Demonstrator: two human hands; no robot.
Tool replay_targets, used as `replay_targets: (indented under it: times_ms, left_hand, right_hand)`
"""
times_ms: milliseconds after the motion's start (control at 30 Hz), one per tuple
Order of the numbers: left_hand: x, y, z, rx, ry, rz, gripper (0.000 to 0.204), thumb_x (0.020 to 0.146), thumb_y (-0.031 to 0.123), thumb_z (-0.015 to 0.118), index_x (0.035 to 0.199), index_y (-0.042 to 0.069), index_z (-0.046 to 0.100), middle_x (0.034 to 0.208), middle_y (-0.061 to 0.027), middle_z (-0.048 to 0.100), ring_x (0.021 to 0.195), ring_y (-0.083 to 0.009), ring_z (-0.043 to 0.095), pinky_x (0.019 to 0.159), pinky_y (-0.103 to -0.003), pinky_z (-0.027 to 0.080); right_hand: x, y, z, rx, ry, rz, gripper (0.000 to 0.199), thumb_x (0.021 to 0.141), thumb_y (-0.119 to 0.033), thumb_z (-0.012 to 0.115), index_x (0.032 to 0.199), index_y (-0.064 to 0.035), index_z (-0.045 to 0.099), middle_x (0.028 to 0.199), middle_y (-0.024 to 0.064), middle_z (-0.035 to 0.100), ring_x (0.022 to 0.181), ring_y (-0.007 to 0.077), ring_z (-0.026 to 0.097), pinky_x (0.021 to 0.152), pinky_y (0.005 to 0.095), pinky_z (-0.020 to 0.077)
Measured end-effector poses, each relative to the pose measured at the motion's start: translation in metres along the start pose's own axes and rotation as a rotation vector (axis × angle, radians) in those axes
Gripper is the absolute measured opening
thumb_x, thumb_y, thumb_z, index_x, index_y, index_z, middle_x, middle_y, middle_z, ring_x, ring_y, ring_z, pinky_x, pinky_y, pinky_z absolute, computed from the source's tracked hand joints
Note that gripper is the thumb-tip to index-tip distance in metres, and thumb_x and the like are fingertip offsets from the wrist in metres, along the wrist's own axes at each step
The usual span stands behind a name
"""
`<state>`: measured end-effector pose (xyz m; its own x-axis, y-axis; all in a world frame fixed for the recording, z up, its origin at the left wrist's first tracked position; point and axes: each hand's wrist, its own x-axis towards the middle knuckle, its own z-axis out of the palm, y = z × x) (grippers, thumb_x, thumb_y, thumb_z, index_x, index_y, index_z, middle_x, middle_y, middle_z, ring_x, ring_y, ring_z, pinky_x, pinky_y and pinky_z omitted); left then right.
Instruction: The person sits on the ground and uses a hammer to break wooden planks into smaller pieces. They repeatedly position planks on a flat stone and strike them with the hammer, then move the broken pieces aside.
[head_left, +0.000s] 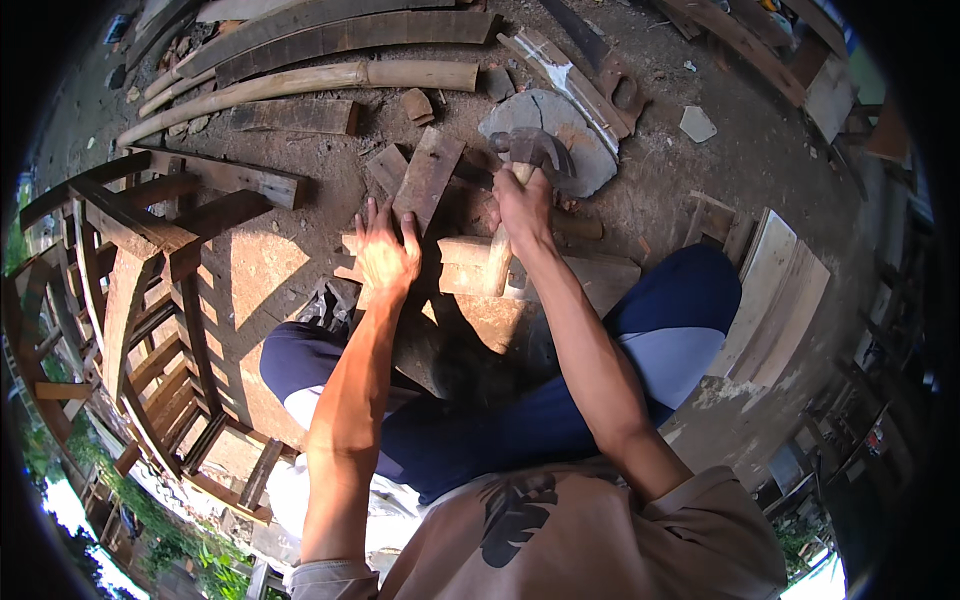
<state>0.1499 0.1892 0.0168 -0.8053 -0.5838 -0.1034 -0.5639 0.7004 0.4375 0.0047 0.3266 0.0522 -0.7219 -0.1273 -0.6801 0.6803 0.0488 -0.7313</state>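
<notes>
My right hand [522, 208] is wrapped round the wooden handle of a claw hammer [497, 262], close below its dark metal head. The head points away from me, over a flat grey stone slab [590, 150]. My left hand [388, 252] lies palm down with its fingers stretched out. Its thumb side is against the near end of a short, worn wooden board [430, 180], which is tilted across other wood. Between my hands and knees lies a pale timber piece [465, 262], partly in sunlight. What lies under my left palm is hidden.
A wooden slatted frame [130, 260] stands at the left. Long planks [360, 35] and a bamboo pole [420, 75] lie at the far side. A handsaw [622, 90] rests at the far right beside a narrow board. Flat boards [770, 310] lie beyond my right knee.
</notes>
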Motion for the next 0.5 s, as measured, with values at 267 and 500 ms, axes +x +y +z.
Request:
replay_targets:
  times_ms: [267,500]
  left_hand:
    - [0.004,-0.006,0.001,-0.012,0.022,0.032,0.047,0.096,0.032,0.049,0.126,-0.003,0.057,0.131,-0.0318,0.054,0.131,-0.0437,0.045,0.115,-0.051,0.028]
    - [0.005,-0.005,0.003,-0.003,0.038,0.033,0.046,0.097,0.032,0.047,0.125,-0.004,0.057,0.131,-0.0307,0.054,0.132,-0.0423,0.045,0.115,-0.051,0.027]
  right_hand:
    - [0.012,0.020,0.004,-0.139,-0.305,0.312,0.008,0.088,-0.006,0.053,0.084,-0.0072,0.046,0.062,0.0023,0.046,0.040,0.0137,0.043,0.036,0.0326,0.0381]
    - [0.004,-0.012,0.006,0.092,0.044,-0.219,0.007,0.088,-0.005,0.052,0.090,-0.0044,0.046,0.065,0.0039,0.048,0.039,0.0122,0.043,0.034,0.0304,0.0384]
